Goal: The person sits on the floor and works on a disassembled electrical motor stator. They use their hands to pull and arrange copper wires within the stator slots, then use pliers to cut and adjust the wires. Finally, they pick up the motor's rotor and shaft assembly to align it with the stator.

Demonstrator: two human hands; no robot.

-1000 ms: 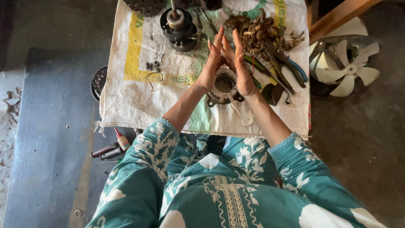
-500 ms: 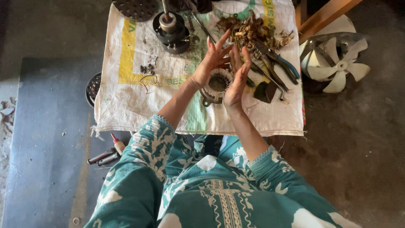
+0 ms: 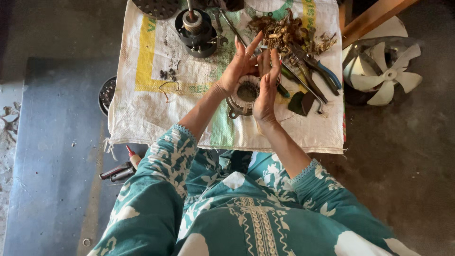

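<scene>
Since earlier frame, your right hand (image 3: 265,92) lowers beside left hand (image 3: 239,71); fingers splayed, both cradling stator ring (image 3: 244,95) over woven sack (image 3: 142,109). Judged heavy, rigid; windings fragile. Grip metal rim.

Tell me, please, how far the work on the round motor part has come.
Looks done: a heap of pulled wire lies on the sack, and the rotor stands apart. In hand: the left hand and right hand hold the stator, fingers spread. Its core looks mostly bare; I cannot tell if wire remains. Left: the fan and pliers lie unused beside.
</scene>
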